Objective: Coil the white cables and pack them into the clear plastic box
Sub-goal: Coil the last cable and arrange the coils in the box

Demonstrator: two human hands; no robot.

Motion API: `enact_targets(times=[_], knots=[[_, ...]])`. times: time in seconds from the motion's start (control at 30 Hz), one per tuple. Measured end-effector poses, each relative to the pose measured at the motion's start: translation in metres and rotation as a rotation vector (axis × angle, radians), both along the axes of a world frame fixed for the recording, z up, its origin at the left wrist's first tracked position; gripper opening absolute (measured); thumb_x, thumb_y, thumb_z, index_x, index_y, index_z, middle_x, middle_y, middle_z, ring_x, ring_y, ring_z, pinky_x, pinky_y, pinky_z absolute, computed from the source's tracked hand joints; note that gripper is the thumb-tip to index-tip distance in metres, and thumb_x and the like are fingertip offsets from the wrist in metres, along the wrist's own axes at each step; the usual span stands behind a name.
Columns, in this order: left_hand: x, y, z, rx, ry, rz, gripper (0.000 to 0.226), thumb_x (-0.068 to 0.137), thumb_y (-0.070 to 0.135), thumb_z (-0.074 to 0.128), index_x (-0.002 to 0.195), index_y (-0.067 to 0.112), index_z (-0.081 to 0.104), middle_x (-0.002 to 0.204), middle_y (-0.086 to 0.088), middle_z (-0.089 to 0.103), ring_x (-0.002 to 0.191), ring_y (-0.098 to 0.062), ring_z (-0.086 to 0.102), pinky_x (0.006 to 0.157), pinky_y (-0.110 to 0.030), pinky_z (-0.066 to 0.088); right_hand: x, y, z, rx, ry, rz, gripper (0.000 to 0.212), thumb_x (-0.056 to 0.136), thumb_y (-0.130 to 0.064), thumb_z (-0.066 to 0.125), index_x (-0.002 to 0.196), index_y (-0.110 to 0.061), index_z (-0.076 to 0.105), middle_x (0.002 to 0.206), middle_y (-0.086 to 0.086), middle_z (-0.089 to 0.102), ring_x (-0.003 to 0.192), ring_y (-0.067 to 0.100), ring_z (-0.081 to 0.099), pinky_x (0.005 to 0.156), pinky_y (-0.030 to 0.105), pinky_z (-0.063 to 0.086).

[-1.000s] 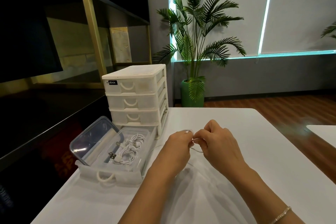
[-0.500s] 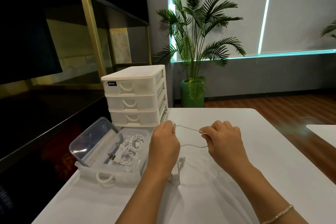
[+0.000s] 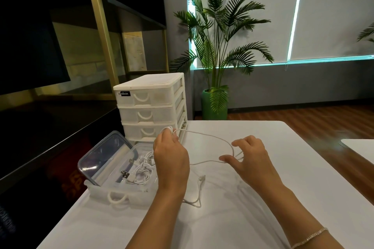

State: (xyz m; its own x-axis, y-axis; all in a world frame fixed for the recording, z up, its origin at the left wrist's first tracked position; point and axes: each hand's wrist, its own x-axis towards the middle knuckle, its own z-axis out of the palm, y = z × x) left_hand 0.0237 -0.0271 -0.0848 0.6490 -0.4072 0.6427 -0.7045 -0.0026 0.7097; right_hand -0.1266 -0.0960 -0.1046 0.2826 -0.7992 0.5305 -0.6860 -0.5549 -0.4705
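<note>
A thin white cable (image 3: 204, 134) stretches in a loop between my two hands above the white table (image 3: 283, 178). My left hand (image 3: 171, 157) pinches one end of the loop, raised near the drawer unit. My right hand (image 3: 249, 155) has its fingers spread, and the loop's far bend runs around them. The cable's free end with its plug (image 3: 201, 179) lies on the table between my forearms. The clear plastic box (image 3: 121, 192) stands open at the left, its lid (image 3: 105, 155) tilted up, with several coiled white cables (image 3: 141, 170) inside.
A white drawer unit (image 3: 149, 107) with three visible drawers stands behind the box at the table's left. Dark shelving with a gold frame fills the left side. A potted palm (image 3: 216, 46) stands on the wooden floor beyond the table. Another table's corner (image 3: 358, 143) shows at the right.
My hands have moved apart, drawing the cable out into a wide loop. My left hand rose toward the drawers; my right hand went right and spread its fingers.
</note>
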Motion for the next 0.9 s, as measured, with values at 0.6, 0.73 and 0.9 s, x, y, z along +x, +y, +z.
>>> enact_targets(times=[0.6,0.73,0.9], knots=[[-0.009,-0.007,0.001,0.073,0.179,-0.215,0.024,0.099,0.017,0.039,0.089,0.011,0.059,0.089,-0.001,0.06,0.082,-0.015,0.053,0.064,-0.02,0.038,-0.003,-0.004,-0.003,0.014,0.139,-0.155,0.034,0.089,-0.028,0.059,0.12,-0.016,0.059,0.121,0.004,0.058,0.108,0.018,0.048,0.089,0.024,0.039],[-0.011,-0.007,0.0,0.18,0.235,-0.304,0.026,0.099,0.017,0.038,0.083,0.009,0.057,0.09,0.002,0.062,0.083,-0.012,0.056,0.067,-0.02,0.042,-0.001,-0.001,0.0,-0.025,0.155,-0.19,0.033,0.089,-0.027,0.059,0.12,-0.016,0.059,0.117,0.003,0.06,0.105,0.018,0.047,0.084,0.023,0.038],[-0.009,-0.006,0.002,0.238,0.51,-0.499,0.027,0.098,0.017,0.04,0.078,0.016,0.059,0.078,0.004,0.059,0.072,-0.008,0.054,0.068,-0.019,0.045,-0.001,0.004,0.005,-0.056,0.01,-0.273,0.029,0.08,-0.015,0.07,0.108,-0.011,0.065,0.106,0.009,0.06,0.09,0.015,0.037,0.073,0.021,0.033]])
